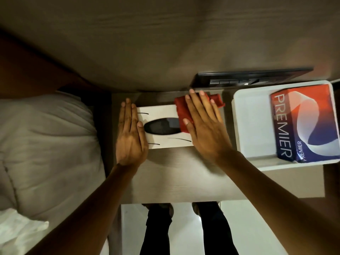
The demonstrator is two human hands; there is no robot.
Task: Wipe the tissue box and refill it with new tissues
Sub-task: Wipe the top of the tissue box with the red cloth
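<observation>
A white tissue box (158,111) with a dark oval slot lies flat on the wooden bedside table (174,173). My left hand (129,137) rests flat on the box's left end, fingers together and extended. My right hand (204,124) presses flat on a red cloth (182,115) that covers the box's right end. No tissue shows in the slot. A red-and-blue tissue pack (303,122) marked PREMIER lies in a white tray (252,116) to the right.
A bed with white bedding (46,148) lies along the left. A dark flat device (253,78) stands against the wall behind the tray. My feet (184,210) show below the table's front edge on a pale floor.
</observation>
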